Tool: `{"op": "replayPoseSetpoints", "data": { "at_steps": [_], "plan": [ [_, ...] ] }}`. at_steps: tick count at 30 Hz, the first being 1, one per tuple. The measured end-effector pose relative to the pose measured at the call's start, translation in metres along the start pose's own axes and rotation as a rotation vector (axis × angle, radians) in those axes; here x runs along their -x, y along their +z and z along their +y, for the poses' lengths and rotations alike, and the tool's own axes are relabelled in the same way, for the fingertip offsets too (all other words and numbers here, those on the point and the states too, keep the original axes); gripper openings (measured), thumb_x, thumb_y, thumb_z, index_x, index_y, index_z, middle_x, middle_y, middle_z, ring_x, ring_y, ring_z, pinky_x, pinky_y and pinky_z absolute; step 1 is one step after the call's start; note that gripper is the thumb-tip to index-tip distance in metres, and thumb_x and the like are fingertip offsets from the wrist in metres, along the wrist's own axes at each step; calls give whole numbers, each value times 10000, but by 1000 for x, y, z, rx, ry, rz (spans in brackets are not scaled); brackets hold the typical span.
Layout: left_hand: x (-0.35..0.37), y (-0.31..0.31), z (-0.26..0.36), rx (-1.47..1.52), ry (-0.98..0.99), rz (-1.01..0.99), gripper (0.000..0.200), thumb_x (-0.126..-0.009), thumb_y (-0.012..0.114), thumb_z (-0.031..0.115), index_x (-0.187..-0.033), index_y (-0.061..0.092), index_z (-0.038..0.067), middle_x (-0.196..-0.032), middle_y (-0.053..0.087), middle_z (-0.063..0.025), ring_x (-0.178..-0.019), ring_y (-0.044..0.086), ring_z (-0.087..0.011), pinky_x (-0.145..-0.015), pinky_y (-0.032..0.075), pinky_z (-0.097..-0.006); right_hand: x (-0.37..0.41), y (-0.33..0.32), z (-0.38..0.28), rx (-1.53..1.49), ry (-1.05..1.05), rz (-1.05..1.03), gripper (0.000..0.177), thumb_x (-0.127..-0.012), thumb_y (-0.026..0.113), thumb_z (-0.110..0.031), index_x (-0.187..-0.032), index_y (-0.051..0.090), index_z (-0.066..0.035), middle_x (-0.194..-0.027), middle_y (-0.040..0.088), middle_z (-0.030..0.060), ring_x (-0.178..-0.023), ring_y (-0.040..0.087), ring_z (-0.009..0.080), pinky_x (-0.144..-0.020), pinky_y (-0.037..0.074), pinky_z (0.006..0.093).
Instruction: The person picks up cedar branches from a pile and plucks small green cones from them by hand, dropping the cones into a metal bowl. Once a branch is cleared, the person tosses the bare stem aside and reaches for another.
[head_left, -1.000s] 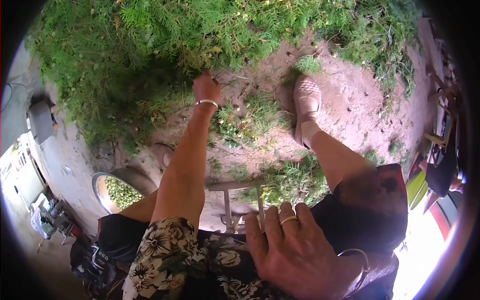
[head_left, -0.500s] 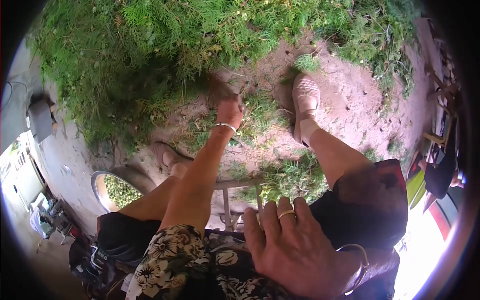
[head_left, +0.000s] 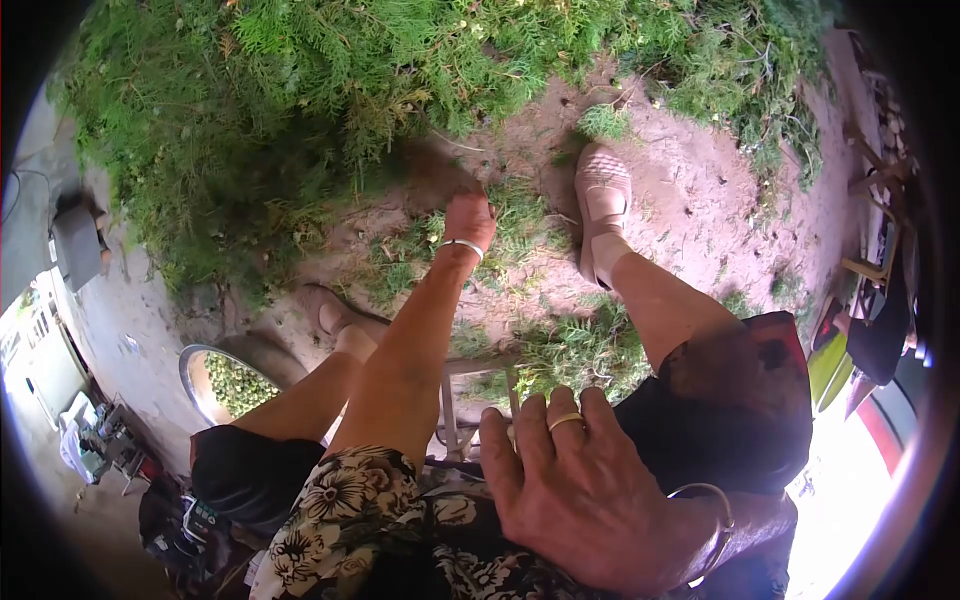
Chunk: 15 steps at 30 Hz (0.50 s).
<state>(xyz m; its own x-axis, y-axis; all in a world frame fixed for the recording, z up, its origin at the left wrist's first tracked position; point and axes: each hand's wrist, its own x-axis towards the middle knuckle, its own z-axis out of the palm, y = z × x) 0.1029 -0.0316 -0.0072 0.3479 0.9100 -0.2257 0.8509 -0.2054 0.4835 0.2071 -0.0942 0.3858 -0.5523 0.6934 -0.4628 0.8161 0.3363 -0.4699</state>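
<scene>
Green leafy sprigs (head_left: pixel 512 222) lie on the reddish bare soil (head_left: pixel 690 200). The left hand (head_left: pixel 470 218) is down at them with its fingers curled; I cannot tell if it holds any. The right hand (head_left: pixel 575 490) rests flat and open on the lap. The step looks like gathering, and lifting calls for a firm pinch.

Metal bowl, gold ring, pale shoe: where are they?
metal bowl (head_left: pixel 186 372), head view, left rim.
gold ring (head_left: pixel 563 421), head view, top of band.
pale shoe (head_left: pixel 603 190), head view, woven upper.
</scene>
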Motion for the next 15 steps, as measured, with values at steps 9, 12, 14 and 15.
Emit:
{"op": "replayPoseSetpoints", "data": {
  "at_steps": [9,12,14,15],
  "plan": [
    [25,-93,-10,1306,-520,-341,116,-757,641,65,-809,612,-34,-690,612,-76,-569,580,-126,-411,460,-279,2,-14,-12,95,39,-166,410,-869,523,-191,-1208,475,35,-1130,539,195,-1061,516,340,-930,401,474],
    [39,-96,-10,1428,-614,-291,101,-746,652,55,-774,613,-34,-651,608,-64,-534,572,-129,-413,452,-280,1,-9,-9,90,25,-179,410,-867,523,-190,-1206,476,35,-1125,538,192,-1064,514,340,-931,401,473],
    [40,-72,-19,1338,-631,-294,70,-769,626,31,-806,620,-28,-669,619,-63,-513,567,-142,-419,458,-282,-1,-5,-4,24,-42,-10,323,-788,567,-104,-1070,574,53,-925,591,223,-903,589,339,-813,474,470],
    [42,-41,-33,1038,-473,-265,95,-764,644,58,-820,619,-15,-705,633,-72,-554,583,-150,-435,460,-299,-2,-4,-4,53,-45,4,324,-784,566,-101,-1068,575,54,-919,591,219,-902,587,337,-810,474,465]
  ]
}}
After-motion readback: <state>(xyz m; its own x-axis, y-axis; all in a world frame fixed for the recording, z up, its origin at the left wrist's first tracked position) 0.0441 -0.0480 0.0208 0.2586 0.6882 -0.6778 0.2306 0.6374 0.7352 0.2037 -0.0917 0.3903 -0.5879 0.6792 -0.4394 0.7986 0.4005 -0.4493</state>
